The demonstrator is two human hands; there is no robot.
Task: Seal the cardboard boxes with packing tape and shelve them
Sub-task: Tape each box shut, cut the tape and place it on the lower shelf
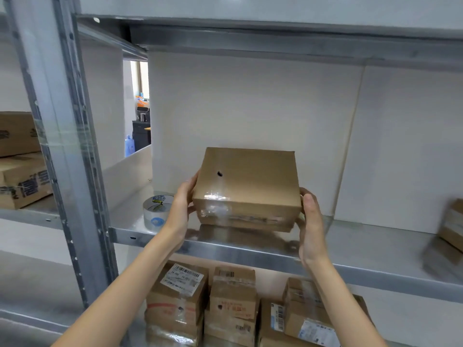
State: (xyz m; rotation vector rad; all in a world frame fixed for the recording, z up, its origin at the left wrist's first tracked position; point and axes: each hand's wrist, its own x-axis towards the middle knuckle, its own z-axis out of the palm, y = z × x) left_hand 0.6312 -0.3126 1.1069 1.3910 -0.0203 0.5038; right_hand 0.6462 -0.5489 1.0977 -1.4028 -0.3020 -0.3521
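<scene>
A brown cardboard box point(246, 187) with clear tape across its near face sits on the metal shelf point(363, 249), close to the front edge. My left hand point(180, 209) holds its left side, fingers curled around the corner. My right hand point(309, 221) grips its right side, thumb on the near corner. A roll of clear packing tape point(155, 212) stands on the same shelf just left of my left hand.
A grey upright post point(62, 136) frames the bay on the left. Another taped box point(452, 227) sits at the shelf's right end. Several labelled parcels point(233, 304) fill the shelf below. Printed cartons point(21, 161) are stacked in the left bay. White panels back the shelf.
</scene>
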